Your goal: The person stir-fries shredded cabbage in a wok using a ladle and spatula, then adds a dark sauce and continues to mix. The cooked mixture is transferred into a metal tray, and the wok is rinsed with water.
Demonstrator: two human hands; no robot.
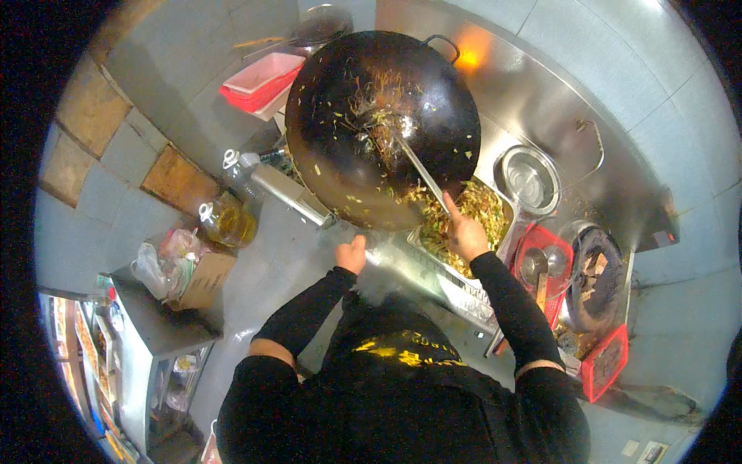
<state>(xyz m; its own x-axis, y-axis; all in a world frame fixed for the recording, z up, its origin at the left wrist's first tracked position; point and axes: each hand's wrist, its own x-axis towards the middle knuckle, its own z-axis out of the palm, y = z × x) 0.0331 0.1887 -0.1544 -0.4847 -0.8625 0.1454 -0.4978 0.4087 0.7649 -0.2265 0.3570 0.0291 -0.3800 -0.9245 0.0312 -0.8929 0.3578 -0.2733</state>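
Note:
My right hand [466, 235] grips the long metal handle of a cooking ladle or spatula [420, 165], index finger stretched along it. The tool's head is in the large black wok [440, 116], amid noodle-like strands and shredded pieces, and cannot be made out. More bits of food cling to the wok's wall. Below my right hand, a rectangular metal tray [417, 238] holds a heap of mixed shredded food [487, 209], partly hidden by hand and wok. My left hand [351, 255] is curled just outside the wok's near rim; whether it grips anything is unclear.
Right: a round metal pot [528, 180], a red basket [565, 249] with ladles, and a dark round pan [608, 290]. Left: stacked red and pink baskets [258, 81], an oil jug [231, 223], a cardboard box [206, 281] and a steel cabinet [168, 325].

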